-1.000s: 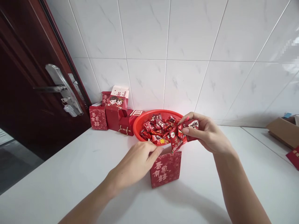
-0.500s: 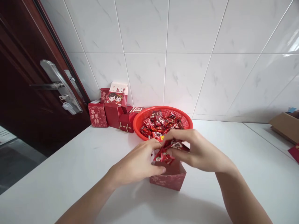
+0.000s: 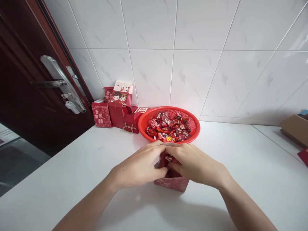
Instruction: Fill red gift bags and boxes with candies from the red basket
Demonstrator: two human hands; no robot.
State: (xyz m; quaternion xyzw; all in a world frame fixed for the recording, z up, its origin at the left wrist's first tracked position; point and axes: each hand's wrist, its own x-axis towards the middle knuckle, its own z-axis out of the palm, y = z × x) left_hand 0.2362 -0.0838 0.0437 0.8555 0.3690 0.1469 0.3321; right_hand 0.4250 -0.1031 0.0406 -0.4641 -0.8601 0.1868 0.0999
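A small dark-red cardboard box (image 3: 172, 184) stands with its top open on the white counter in front of me. My left hand (image 3: 141, 165) grips its left side, thumb and fingers around the edge. My right hand (image 3: 196, 164) reaches into the box mouth, fingers curled round several red-wrapped candies (image 3: 171, 158). The fingertips and most of these candies are hidden inside. Just behind the box is a red plastic basket (image 3: 142, 130) with many wrapped candies (image 3: 166, 123) in it.
Several red gift boxes (image 3: 102, 115) are stacked against the tiled wall at the left, beside a dark wooden door (image 3: 21, 80) with a metal handle. A brown carton (image 3: 295, 130) and a red piece (image 3: 303, 156) lie at the right edge. The counter (image 3: 79, 179) ends at the left.
My right hand has moved down and left with the candies, from above the box into its opening. My left hand has stayed at the box's left side. The view has shifted slightly.
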